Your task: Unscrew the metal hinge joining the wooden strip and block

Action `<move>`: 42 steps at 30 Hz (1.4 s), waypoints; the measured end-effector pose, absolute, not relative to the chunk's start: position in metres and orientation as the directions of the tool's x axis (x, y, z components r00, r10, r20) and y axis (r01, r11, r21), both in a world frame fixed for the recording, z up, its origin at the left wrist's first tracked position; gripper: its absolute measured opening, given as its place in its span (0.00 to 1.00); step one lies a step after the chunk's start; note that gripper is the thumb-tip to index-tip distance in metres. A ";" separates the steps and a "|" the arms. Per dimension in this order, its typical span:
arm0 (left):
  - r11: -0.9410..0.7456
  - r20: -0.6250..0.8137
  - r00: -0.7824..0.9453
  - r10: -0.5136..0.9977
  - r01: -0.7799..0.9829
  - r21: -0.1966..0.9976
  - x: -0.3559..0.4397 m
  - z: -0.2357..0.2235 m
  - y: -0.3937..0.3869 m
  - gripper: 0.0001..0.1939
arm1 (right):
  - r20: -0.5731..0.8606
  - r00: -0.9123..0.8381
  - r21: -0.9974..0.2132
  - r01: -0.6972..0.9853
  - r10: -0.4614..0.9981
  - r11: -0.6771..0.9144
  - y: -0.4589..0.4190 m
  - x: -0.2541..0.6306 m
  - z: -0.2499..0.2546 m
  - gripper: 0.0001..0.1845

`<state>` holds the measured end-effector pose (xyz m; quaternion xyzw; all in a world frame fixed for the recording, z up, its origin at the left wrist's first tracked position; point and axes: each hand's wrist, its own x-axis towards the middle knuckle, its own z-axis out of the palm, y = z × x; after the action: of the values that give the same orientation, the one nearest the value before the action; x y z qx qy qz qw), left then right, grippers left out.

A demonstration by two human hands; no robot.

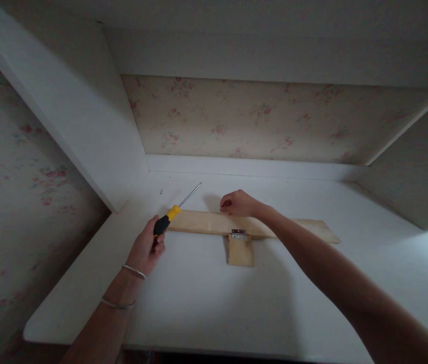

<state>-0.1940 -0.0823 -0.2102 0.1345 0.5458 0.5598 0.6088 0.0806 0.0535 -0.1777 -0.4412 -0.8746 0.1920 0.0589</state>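
Observation:
My left hand (148, 247) is wrapped round the yellow and black handle of a screwdriver (168, 219), whose metal shaft points up and to the right. My right hand (239, 203) is closed, fingertips curled together, over the back edge of a long light wooden board (198, 222). Whatever those fingers may pinch is too small or hidden to make out. A metal hinge (238, 234) lies where the board meets a short wooden block (240, 253), which sticks out towards me. My right forearm covers part of the board.
The boards lie on a white desk top (191, 298) with a raised back strip (251, 166). A tiny dark object, perhaps a screw (161, 191), lies behind the board's left end. White panels (81, 101) rise at the left and right, and a shelf (267, 55) hangs above.

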 end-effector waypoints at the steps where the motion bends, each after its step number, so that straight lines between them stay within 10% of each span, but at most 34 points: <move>1: 0.324 -0.507 -0.227 0.831 -0.544 0.774 -0.194 -0.210 -0.082 0.17 | -0.052 -0.583 -0.390 0.759 0.811 0.521 0.058 0.070 -0.185 0.11; 20: 0.133 -0.412 -0.337 0.846 -0.616 0.777 -0.203 -0.211 -0.077 0.18 | 0.035 -0.512 -0.527 0.720 0.858 0.451 0.121 -0.084 -0.219 0.16; 34: -0.094 -0.094 -0.583 0.807 -0.283 0.954 -0.191 -0.211 -0.075 0.21 | 0.171 -0.353 -0.712 0.601 0.920 0.363 0.050 0.132 -0.216 0.13; 42: -0.376 0.100 -0.662 0.742 -0.287 0.881 -0.143 -0.140 -0.048 0.17 | 0.331 -0.133 -0.576 0.756 0.934 0.311 -0.005 0.230 -0.224 0.15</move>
<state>-0.1429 -0.0482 -0.1401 0.2505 0.4541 0.7906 0.3256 0.2297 -0.0049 -0.2239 -0.5709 -0.7401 0.1362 0.3284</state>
